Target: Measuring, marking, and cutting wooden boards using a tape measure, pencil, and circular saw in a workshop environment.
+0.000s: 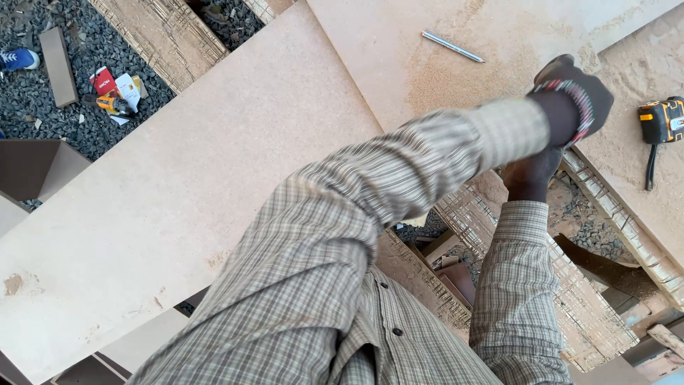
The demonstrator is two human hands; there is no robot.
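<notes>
Matt fibreboard, sawdust, woven cloth, gravel

The large board [178, 185] is smooth, matt tan fibreboard, chipped at one corner; the far board [456, 78] carries a rough dusting of sawdust; the pencil [452, 46] has a dull grey sheen; the tape measure [661, 121] is yellow and black plastic; the shirt sleeve [399, 164] is soft checked cloth; the gravel [28, 93] is coarse, dark stone.

My one view rides on my head, looking steeply down past my chest and sleeves, close above the board [178, 185] and gravel ground [28, 93] beyond.
</notes>
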